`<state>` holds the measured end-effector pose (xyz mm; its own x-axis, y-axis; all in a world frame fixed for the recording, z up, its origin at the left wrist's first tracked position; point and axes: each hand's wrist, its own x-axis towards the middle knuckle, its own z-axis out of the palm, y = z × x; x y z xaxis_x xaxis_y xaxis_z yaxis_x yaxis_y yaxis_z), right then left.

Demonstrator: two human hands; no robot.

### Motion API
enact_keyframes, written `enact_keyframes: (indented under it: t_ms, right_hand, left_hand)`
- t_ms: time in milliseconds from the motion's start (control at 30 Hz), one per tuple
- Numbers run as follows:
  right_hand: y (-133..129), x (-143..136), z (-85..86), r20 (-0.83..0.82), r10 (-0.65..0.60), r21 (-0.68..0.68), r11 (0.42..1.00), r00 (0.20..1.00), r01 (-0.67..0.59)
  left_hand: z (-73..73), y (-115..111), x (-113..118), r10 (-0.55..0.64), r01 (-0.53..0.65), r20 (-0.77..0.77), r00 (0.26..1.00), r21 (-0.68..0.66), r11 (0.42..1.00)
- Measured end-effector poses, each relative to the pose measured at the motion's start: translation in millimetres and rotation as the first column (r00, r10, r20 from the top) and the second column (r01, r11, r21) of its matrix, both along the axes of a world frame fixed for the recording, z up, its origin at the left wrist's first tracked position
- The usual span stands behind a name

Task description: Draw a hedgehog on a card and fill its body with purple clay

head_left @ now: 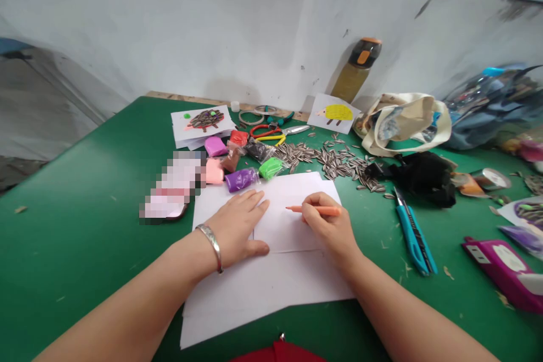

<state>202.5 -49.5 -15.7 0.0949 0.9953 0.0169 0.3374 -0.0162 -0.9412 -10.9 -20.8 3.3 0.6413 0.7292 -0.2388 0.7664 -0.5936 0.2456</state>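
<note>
White sheets of paper (254, 288) lie stacked on the green table. My left hand (240, 226) rests flat on the left part of the paper, fingers spread, a silver bracelet on its wrist. An orange marker (328, 211) is held in my right hand (328, 223), its tip pointing left over the upper sheet; whether it touches the paper I cannot tell. Just beyond the paper sit packets of coloured clay, among them a purple one (241, 179) and a green one (270, 168). Sunflower seeds (339, 161) are scattered behind my right hand.
A phone (172, 186) lies left of the paper. Scissors (297, 130) and two hedgehog pictures are at the back, near a leaning bottle (352, 76). On the right are a teal cutter (413, 237), a black bag (428, 178), a cloth bag (407, 124) and a magenta object (504, 271).
</note>
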Motion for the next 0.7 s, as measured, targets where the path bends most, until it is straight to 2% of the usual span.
enact_keyframes:
  t_ms: [133,267,533,700]
  right_hand:
    - [-0.4,-0.4,0.9,-0.019,-0.026,-0.007,1.0,0.999,0.026]
    - [-1.6,0.0,0.5,-0.007,0.058,0.013,0.998,0.998,-0.058]
    - [-0.4,1.4,-1.9,-0.04,0.086,-0.005,0.996,0.995,-0.086]
    - [-1.4,2.4,-2.7,0.019,0.099,-0.01,0.995,0.995,-0.099]
  left_hand:
    - [-2.1,-0.2,-1.6,-0.002,0.002,0.029,1.0,0.008,1.0]
    - [-5.4,-0.8,-3.5,-0.017,0.016,0.063,0.998,0.025,1.0]
    - [-2.8,-1.8,-1.0,-0.014,0.015,-0.011,1.0,0.044,0.999]
    - [-3.1,-1.1,-1.2,-0.024,0.023,0.011,1.0,0.058,0.998]
